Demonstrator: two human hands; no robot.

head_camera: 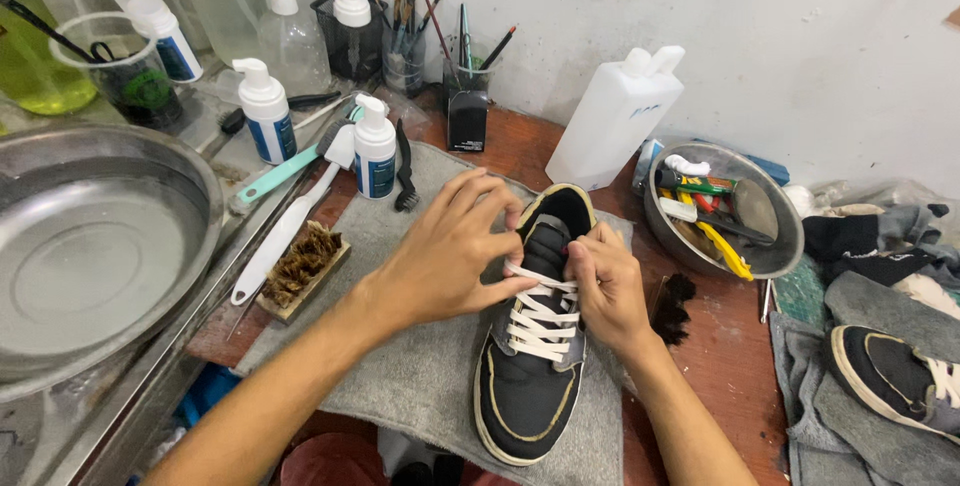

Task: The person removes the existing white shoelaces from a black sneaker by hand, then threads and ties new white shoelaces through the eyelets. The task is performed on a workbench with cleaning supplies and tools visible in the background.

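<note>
A black shoe [530, 366] is lying on a grey cloth [420, 366] at 6 o'clock, toe pointing toward the person. Both hands are working at its upper eyelets: the left hand [450, 251], at 9 o'clock of the tongue, is pinching the white lace [540, 321] with bent fingers; the right hand [605, 286], at 3 o'clock, is curling closed on the lace's other side. Farther off, a brush [300, 266] is lying at 9 o'clock, a metal bowl [775, 256] of tools at 2, bottles [375, 146] at 11.

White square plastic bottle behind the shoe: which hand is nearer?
Right. The right hand works the laces at the black sneaker's right side, below the white square plastic bottle; the left hand sits further left, across the tongue.
</note>
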